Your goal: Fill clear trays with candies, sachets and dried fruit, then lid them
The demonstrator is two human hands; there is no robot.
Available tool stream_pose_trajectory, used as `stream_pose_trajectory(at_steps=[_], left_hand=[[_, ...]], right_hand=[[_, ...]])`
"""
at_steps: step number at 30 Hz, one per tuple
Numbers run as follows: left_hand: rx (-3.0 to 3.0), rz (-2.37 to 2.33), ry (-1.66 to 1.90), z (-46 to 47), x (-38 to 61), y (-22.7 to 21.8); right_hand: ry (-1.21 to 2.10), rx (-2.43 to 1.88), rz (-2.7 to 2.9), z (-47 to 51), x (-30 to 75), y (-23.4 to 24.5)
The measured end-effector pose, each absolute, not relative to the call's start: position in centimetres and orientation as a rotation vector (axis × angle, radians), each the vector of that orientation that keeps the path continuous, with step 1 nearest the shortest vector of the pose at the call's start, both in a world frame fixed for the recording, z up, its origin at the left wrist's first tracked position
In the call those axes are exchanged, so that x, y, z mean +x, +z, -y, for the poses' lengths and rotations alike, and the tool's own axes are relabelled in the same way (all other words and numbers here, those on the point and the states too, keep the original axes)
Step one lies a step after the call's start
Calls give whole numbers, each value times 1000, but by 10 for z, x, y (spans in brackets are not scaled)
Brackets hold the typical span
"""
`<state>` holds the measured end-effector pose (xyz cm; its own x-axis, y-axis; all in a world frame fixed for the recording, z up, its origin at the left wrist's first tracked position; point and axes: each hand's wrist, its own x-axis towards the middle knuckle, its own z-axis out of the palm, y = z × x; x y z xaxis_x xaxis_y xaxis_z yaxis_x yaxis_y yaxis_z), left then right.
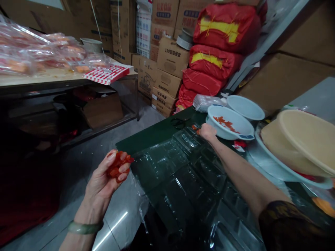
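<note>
Left hand [102, 177] was curled around glossy red pieces [115, 170] off the surface's [149, 139] edge; they looked light, squishy, probably slippery, so cupping beat pinching. Right hand [208, 132] was by thin, bendy-looking clear trays [167, 153] and a smooth plastic bowl [216, 126]; couldn't tell its grip.

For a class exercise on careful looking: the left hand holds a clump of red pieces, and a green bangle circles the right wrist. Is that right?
Not quite: the head view shows the green bangle around the left wrist, not the right. The left hand does hold a clump of red pieces.
</note>
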<state>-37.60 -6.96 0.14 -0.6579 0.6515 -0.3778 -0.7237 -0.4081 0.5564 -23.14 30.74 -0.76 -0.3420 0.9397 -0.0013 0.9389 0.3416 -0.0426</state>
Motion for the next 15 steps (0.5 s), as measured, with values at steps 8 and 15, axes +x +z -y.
stream_pose_trajectory(at_steps=[8, 15], left_hand=[[-137, -778, 2048, 57, -345, -10], [-62, -720, 1996, 48, -331, -10]], right_hand=[[193, -1630, 2440, -271, -220, 31], [505, -1108, 2827, -179, -261, 32]])
